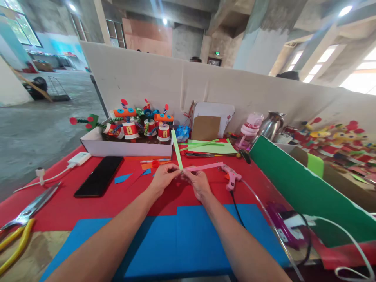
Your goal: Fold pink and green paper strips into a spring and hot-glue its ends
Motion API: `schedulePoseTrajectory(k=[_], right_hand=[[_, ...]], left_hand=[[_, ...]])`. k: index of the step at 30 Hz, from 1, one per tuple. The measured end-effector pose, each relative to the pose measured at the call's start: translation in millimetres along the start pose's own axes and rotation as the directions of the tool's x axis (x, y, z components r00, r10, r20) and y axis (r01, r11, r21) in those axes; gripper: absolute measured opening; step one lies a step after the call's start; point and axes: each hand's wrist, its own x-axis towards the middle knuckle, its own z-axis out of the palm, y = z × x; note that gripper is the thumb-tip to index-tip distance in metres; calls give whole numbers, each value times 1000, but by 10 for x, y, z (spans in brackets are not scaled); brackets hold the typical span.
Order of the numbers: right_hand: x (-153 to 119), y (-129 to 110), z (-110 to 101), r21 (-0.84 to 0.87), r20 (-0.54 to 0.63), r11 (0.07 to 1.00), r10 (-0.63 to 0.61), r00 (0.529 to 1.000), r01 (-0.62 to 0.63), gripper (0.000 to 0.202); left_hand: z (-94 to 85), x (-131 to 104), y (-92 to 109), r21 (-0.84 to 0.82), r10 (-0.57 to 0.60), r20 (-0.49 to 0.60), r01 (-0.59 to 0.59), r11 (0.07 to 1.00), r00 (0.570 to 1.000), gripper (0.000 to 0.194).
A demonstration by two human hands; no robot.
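Note:
Two paper strips meet at a corner between my hands above the red table cover. The light green strip (177, 150) points up and away, and the pink strip (207, 167) runs off to the right. My left hand (164, 176) pinches the joined ends with thumb and fingers. From the other side my right hand (198, 182) pinches the same corner, mainly at the pink strip's end. Fingers hide the exact join. Just right of my right hand lies a pink glue gun (232, 176), its nozzle close to the pink strip's far end.
Scissors (29, 211) with yellow handles and a black phone (98, 176) lie left. Behind, a white box (126, 149) holds several paper-cup figures. Green paper sheets (211, 147) lie at the back. A green-sided box (305, 196) and a purple power strip (284, 227) with cables stand right.

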Motion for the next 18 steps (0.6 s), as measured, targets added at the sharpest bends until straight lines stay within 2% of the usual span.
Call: schedulePoseTrajectory(k=[9, 12, 14, 18], right_hand=[[13, 10, -16, 20, -6, 1000, -7, 1000, 7, 20], [11, 3, -3, 24, -5, 1000, -3, 1000, 3, 22], [28, 3, -9, 3, -35, 1000, -5, 999, 5, 24], [114, -15, -96, -41, -173, 998, -46, 984, 40, 28]], left_hand=[[24, -6, -15, 10, 3, 46, -3, 1000, 999, 24], [25, 2, -27, 34, 13, 32, -14, 999, 999, 25], [11, 17, -36, 73, 38, -8, -37, 997, 999, 25], [-64, 66, -45, 98, 64, -58, -58, 993, 996, 24]])
